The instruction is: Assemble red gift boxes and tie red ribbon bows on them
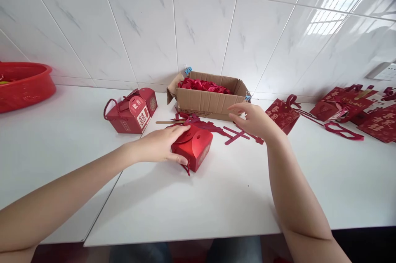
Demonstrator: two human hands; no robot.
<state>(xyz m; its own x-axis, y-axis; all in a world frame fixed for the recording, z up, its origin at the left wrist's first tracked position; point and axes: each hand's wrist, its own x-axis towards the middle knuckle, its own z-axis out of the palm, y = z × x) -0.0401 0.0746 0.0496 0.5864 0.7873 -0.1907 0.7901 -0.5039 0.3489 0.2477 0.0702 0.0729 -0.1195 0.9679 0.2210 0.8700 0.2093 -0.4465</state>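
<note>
My left hand (pixel 162 144) grips the left side of a small red gift box (pixel 194 146) resting on the white table (pixel 198 197), thumb under and fingers over its top. My right hand (pixel 252 119) hovers to the right of it with fingers loosely spread and nothing in them, above several flat red paper handle strips (pixel 235 133). Just behind stands a cardboard box (pixel 207 102) filled with red pieces.
A finished red gift box with a cord handle (pixel 133 111) sits at the left. A red basin (pixel 23 85) is at the far left. Flat red box blanks and handles (pixel 349 110) lie at the right near a wall socket (pixel 383 72). Tiled wall behind.
</note>
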